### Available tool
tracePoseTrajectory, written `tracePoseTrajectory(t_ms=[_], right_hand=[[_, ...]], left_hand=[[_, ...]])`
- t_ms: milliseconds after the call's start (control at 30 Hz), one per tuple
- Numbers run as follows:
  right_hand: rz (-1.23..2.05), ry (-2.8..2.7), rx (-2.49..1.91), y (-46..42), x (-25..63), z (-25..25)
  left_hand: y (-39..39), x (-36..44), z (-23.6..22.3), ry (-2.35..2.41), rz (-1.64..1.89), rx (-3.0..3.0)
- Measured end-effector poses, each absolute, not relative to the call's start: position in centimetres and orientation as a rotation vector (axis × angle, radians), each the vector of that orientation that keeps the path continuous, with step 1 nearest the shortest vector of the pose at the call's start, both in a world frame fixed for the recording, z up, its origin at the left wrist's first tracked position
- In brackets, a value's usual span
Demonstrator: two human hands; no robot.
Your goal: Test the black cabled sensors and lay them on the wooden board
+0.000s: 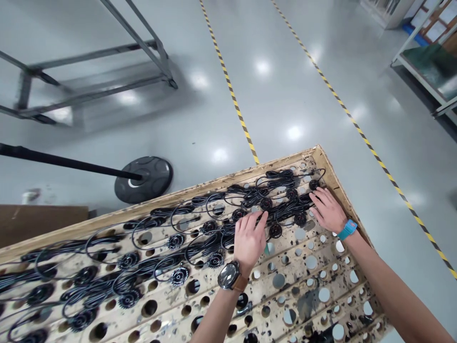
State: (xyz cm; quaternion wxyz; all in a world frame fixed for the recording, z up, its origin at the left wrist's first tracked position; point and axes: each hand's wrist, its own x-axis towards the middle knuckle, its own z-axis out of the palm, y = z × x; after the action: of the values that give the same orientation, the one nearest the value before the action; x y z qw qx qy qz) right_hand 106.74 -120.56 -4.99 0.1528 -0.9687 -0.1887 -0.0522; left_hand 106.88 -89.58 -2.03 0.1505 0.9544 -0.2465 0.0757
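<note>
A coiled black cable bundle [289, 207] lies between my two hands, low over a perforated wooden board. My left hand [250, 233], with a watch on its wrist, has its fingers bent down at the bundle's left end; the fingertips are partly hidden. At the right end, my right hand [329, 210], wearing a blue wristband, has fingers and thumb around the coil. Small round black toothed parts lie beside the cables, one [275, 231] just right of my left hand and another [314, 184] above my right fingertips.
Rows of similar black cables [143, 271] with round ends cover the board's left part. A raised wooden rim [214, 183] edges the holed board [303, 286]. Beyond are a black post base [144, 178], a metal frame [96, 57], floor tape [232, 90] and a shelf rack [428, 71].
</note>
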Motion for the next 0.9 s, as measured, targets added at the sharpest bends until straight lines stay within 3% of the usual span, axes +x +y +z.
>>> tracePoseTrajectory(t_ms=[267, 533, 900], right_hand=[[-0.152, -0.562, -2.832, -119.6, 106.9, -4.2], [-0.225, -0.548, -2.749, -120.0, 107.3, -5.2], [-0.178, -0.553, -2.732, -120.5, 107.1, -3.9]], left_hand=[[-93.9, 107.8, -2.0, -0.747, 0.105, 2.601], [-93.0, 108.9, -4.5, -0.753, 0.069, 2.377], [-94.2, 109.0, -2.8, -0.750, 0.020, 2.541]])
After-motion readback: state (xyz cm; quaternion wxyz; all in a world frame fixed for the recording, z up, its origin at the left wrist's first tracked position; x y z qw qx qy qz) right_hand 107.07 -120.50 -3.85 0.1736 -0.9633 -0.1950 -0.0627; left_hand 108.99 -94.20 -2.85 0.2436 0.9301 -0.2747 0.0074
